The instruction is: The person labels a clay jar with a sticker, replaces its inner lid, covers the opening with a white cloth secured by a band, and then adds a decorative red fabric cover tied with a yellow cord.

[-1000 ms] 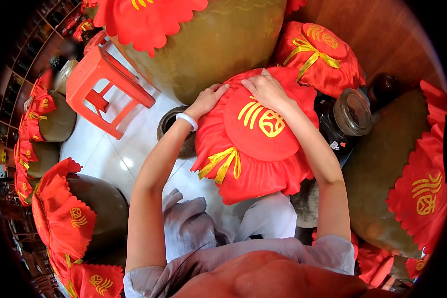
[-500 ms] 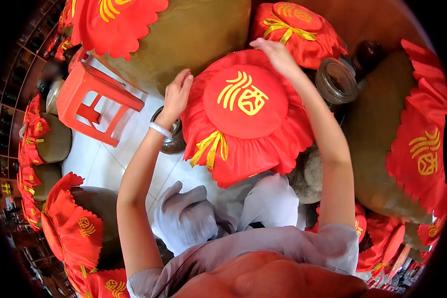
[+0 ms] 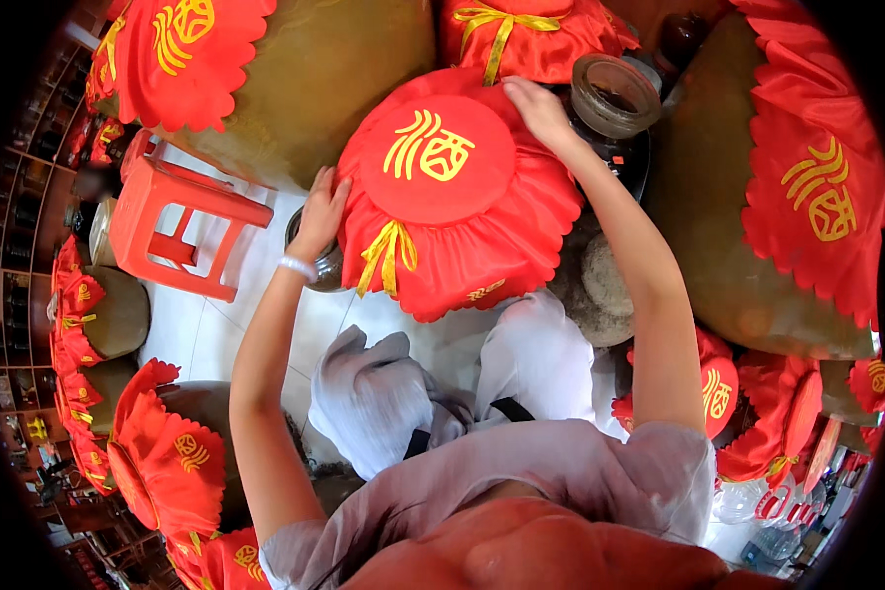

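A round red cloth jar cover (image 3: 467, 246) sits in front of me, with a flat disc top, a gathered skirt with a scalloped hem, a yellow emblem and a yellow ribbon bow (image 3: 388, 256) at its near left. Whatever it covers is hidden under the cloth. My left hand (image 3: 318, 214) rests against the skirt's left side, its fingers stretched out and a pale bangle (image 3: 298, 267) on the wrist. At the far right edge, my right hand (image 3: 541, 110) lies with extended fingers on the skirt beside the disc. Neither hand grasps anything visible.
A red plastic stool (image 3: 182, 221) stands at the left on white floor tiles. Large brown jars (image 3: 339, 88) with red covers surround me. Right of the cover is a wide-mouthed glass jar (image 3: 616, 93); a dark glass vessel (image 3: 324, 267) stands beside my left wrist.
The whole view has shifted, so the cover appears higher and further left. My right hand has lowered from above the far edge onto the cloth; my left hand now lies against its side.
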The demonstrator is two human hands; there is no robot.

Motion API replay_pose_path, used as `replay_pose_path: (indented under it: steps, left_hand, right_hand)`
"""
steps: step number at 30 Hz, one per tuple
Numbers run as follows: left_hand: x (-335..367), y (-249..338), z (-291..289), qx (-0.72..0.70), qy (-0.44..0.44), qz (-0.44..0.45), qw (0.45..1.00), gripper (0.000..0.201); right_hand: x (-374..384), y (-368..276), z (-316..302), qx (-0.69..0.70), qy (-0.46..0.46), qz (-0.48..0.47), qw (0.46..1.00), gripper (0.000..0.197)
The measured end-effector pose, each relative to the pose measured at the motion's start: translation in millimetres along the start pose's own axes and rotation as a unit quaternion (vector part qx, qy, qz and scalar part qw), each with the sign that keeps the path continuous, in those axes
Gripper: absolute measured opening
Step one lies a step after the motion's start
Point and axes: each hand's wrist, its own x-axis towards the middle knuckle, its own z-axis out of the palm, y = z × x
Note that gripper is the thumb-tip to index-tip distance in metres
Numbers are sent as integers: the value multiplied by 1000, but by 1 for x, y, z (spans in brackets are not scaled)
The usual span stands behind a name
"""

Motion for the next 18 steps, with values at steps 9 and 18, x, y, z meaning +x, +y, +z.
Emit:
replay_pose_path:
  steps: [9,18]
  left_hand:
    - [-81,98,4,3,122,158,980,31]
    - [-77,91,5,72,90,174,978,27]
  right_hand:
    - [-85,15,-37,-73,19,90,993,21]
    - [-54,1,-42,-108,15,-8,994,19]
